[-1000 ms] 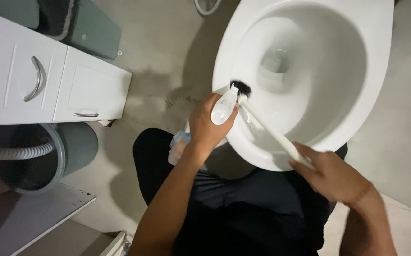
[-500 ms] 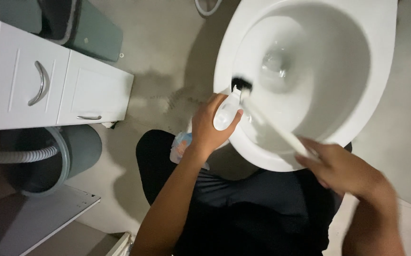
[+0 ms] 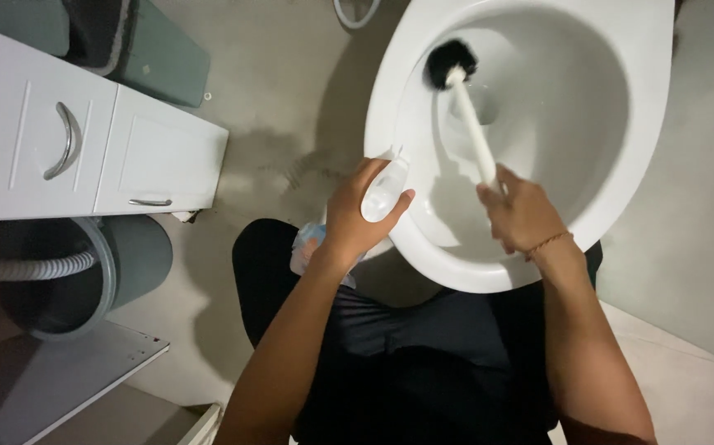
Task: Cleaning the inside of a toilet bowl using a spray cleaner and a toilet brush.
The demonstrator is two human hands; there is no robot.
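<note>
Looking straight down at a white toilet [image 3: 423, 247], smooth glossy ceramic with an oval bowl. The right hand [image 3: 522, 214] has its fingers wrapped tight around the white plastic handle of a brush [image 3: 468, 115], a long straight stick that runs up and away into the bowl. The black bristly round head sits against the inner wall at the far left of the bowl, near the top of the frame.

The left hand [image 3: 357, 218] hovers over the near left rim, fingers curled around a small white bottle [image 3: 383, 191], rounded and smooth, its narrow end pointing toward the bowl. Just under that wrist there's something pale blue and crinkly [image 3: 306, 247] by the knee, can't tell what it is. The person wears black trousers and seems to be crouched right up against the bowl.

Floor [image 3: 291, 91] is matte grey, looks like concrete or a dull tile, with a darker patch beside the toilet base. Off to the left there's a white cabinet [image 3: 159, 161] with flat panelled fronts and curved metal handles. Below it a round grey-green bucket [image 3: 126, 255] with a ribbed grey hose [image 3: 19, 268] lying across its mouth. Another grey-green bin [image 3: 163, 62], boxier, sits at the top left behind the cabinet. A flat pale panel [image 3: 60, 375] lies at the bottom left corner.
</note>
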